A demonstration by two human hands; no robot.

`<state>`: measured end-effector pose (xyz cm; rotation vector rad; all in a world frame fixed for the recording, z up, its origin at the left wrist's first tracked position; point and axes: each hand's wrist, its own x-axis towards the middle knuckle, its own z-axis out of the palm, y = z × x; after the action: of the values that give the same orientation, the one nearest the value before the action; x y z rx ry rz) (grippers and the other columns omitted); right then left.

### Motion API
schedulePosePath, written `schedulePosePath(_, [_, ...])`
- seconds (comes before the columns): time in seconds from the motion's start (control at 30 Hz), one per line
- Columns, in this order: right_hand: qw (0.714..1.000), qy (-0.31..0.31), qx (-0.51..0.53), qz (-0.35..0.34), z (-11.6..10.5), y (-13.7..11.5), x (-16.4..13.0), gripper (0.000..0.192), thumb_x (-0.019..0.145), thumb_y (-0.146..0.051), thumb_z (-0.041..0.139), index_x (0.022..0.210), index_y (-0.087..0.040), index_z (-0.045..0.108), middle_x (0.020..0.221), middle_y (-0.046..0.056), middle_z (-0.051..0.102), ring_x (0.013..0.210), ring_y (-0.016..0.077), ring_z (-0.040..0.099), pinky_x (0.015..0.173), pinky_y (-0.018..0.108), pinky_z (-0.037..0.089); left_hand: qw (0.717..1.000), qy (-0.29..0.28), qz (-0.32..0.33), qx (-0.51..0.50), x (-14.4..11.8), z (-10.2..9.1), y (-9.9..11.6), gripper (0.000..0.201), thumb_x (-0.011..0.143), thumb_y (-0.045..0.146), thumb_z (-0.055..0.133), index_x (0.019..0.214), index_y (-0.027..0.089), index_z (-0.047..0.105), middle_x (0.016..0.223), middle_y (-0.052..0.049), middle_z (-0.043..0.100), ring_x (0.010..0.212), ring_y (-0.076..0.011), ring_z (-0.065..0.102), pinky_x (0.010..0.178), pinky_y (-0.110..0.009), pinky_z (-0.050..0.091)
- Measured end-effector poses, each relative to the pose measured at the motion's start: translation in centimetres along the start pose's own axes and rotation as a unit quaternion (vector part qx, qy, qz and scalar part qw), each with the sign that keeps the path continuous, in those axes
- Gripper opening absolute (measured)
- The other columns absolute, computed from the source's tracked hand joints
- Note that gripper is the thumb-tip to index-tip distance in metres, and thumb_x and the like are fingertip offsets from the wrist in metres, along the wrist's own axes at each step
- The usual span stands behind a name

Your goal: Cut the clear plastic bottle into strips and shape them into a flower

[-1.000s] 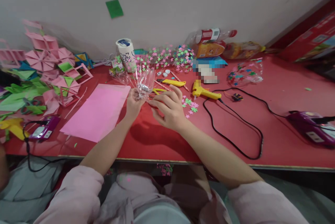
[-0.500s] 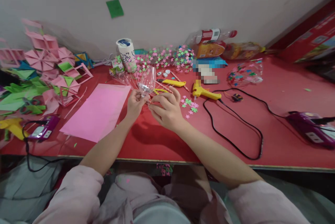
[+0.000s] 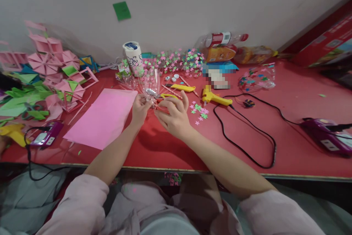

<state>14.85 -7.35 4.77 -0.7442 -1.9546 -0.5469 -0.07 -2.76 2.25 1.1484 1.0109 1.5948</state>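
Observation:
In the middle of the desk, my left hand (image 3: pixel 140 108) is closed on the lower end of a clear plastic piece (image 3: pixel 151 84), which looks like part of a cut bottle with thin strips fanning out. Close beside it, my right hand (image 3: pixel 174 116) has its thumb and fingers bent together near the plastic's lower end. Something reddish shows at those fingertips, too small to name. Behind the hands are a yellow-handled tool (image 3: pixel 168 96), partly hidden, and a yellow utility knife (image 3: pixel 183 88). Small pink and green paper stars (image 3: pixel 200 110) lie right of my right hand.
Pink paper (image 3: pixel 101 119) lies on the left, near folded paper shapes (image 3: pixel 45 62). A yellow glue gun (image 3: pixel 216 97) and its black cord (image 3: pixel 244 154) occupy the right. Behind are a white canister (image 3: pixel 133 59), star-covered plastic (image 3: pixel 178 61) and bottles (image 3: pixel 225 39). A purple power strip (image 3: pixel 327 136) sits far right.
The clear plastic has tilted and dropped slightly to the left, its strips now spread wider. Both hands have shifted a little left, staying close together.

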Motion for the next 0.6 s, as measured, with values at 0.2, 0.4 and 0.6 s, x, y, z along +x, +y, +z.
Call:
schedulePosePath(0.2, [0.999,0.045,0.015,0.02,-1.3,0.6,0.5,0.025,0.083,-0.012,0.059,0.1,-0.03,0.066,0.106,0.002,0.067,0.105,0.0222,0.056,0.117,0.058,0.026,0.999,0.013,0.05,0.017,0.4,-0.3,-0.3,0.046,0.063,0.035,0.081,0.09,0.022,0.045,0.074,0.004,0.064,0.061,-0.0104,0.064,0.064,-0.025,0.053])
schedulePosePath(0.4, [0.993,0.081,0.036,0.073,-2.5,0.6,1.0,0.024,0.086,-0.026,0.058,0.109,-0.03,0.063,0.102,0.002,0.066,0.1,0.023,0.059,0.116,0.057,0.026,0.992,0.028,0.086,0.088,0.3,-0.6,-0.3,0.044,0.065,0.035,0.081,0.089,0.022,0.046,0.079,0.002,0.063,0.07,-0.0123,0.064,0.068,-0.026,0.054])
schedulePosePath(0.6, [0.997,0.035,0.01,0.067,-1.4,0.4,0.7,0.017,0.087,-0.026,0.062,0.103,-0.028,0.066,0.103,0.001,0.069,0.106,0.0219,0.056,0.117,0.054,0.026,0.989,0.006,0.108,0.101,0.2,-0.7,-1.0,0.041,0.067,0.034,0.077,0.091,0.023,0.046,0.082,0.001,0.062,0.074,-0.0123,0.064,0.069,-0.025,0.052])
